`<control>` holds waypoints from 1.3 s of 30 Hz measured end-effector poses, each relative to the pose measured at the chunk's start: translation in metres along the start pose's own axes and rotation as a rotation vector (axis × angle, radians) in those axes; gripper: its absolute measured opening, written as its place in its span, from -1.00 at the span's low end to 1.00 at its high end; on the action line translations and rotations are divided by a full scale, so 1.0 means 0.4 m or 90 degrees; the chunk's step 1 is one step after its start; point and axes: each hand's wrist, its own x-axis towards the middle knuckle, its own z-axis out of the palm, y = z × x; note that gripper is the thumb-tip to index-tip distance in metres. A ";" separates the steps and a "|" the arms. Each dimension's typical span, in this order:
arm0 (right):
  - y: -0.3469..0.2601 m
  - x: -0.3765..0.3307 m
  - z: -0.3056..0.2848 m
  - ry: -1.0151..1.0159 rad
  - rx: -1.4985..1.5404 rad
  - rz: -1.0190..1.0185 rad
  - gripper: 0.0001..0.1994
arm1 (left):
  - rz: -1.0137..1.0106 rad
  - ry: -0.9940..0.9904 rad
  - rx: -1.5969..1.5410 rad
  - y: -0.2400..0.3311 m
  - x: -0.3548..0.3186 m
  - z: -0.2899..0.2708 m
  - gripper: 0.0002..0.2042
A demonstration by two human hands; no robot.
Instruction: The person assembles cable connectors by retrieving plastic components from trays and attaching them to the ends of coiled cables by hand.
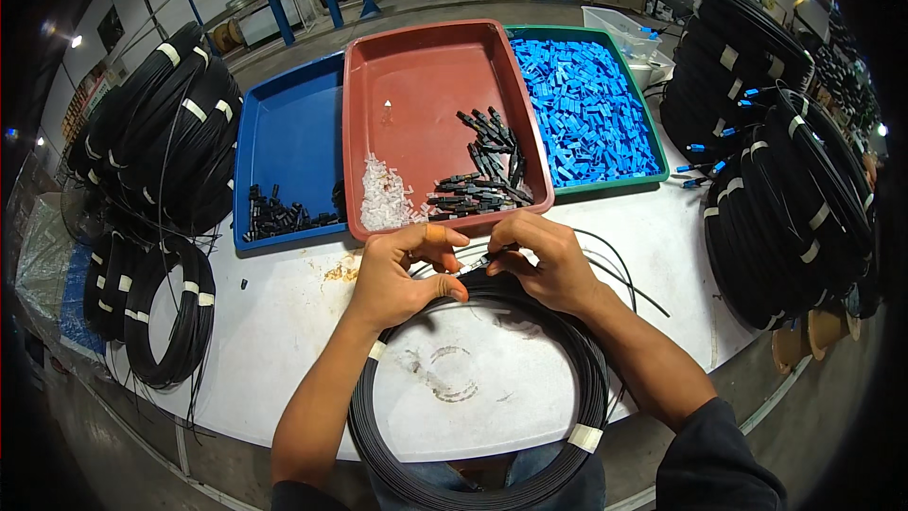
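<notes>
A coil of thin black cable [591,388] lies on the white table in front of me, overhanging its near edge. At the coil's far side, my right hand [547,260] pinches a slim black cable connector [486,260] with a pale tip. My left hand [411,270] is beside that tip, with a gap between its thumb and bent forefinger. Just beyond both hands, a red tray [426,66] holds small clear plastic caps [386,194] and several black connector bodies [482,191]. Right of my hands, a loose cable end [653,301] curves over the table.
Left of the red tray, a blue tray [288,123] holds small black parts [284,213]. At right, a green tray [653,147] is full of blue clips [586,104]. Stacked cable coils [170,142] flank the left; more coils [790,199] the right. One black piece [244,284] lies loose.
</notes>
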 end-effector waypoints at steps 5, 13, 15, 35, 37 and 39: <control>-0.002 0.000 0.002 -0.018 0.041 0.033 -0.74 | 0.019 -0.007 0.066 0.015 0.000 0.006 -0.51; 0.007 -0.001 0.003 -0.038 0.026 0.005 -0.72 | 0.131 0.032 0.182 0.031 0.005 0.034 -0.65; 0.010 0.000 0.005 -0.029 0.047 0.008 -0.72 | 0.157 0.053 0.188 0.035 0.005 0.035 -0.67; 0.014 -0.007 0.004 -0.057 0.111 0.087 -0.82 | 0.114 0.045 0.172 0.006 0.016 0.014 -0.59; 0.018 -0.004 0.016 -0.052 0.236 0.185 -0.87 | 0.128 0.053 0.165 -0.008 0.011 -0.007 -0.52; 0.053 -0.007 0.034 -0.034 0.327 0.182 -0.90 | 0.138 0.088 0.078 -0.012 0.010 -0.005 -0.41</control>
